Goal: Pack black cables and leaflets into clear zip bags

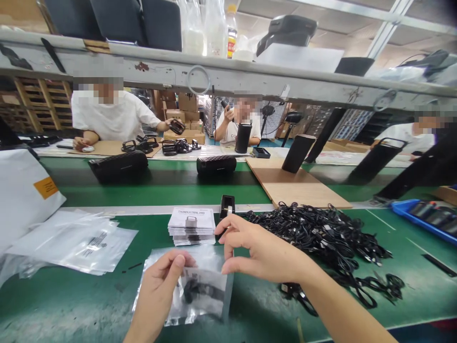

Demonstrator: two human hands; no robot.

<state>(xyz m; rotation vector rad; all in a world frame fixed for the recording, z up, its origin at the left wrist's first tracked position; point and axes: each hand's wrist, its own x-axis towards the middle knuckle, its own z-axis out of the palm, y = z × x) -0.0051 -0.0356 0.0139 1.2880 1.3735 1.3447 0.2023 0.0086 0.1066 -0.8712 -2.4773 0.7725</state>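
My left hand (160, 286) pinches the top left of a clear plastic bag (200, 290) that holds a coiled black cable and a leaflet. My right hand (260, 250) grips the bag's top right edge with fingers curled. The bag lies on the green table (71, 305) close to me. Just behind my hands sits a stack of printed booklets (192, 223) and a small black tape dispenser (227, 206). A big pile of black cables (321, 233) spreads to the right of my right hand.
A heap of empty clear bags (74, 240) lies at left beside a white sack (21, 190). Black speakers (216, 166) ride the green conveyor behind. Other people work across the line. A blue tray (424, 216) is at right, and a wooden board (300, 186) lies on the belt.
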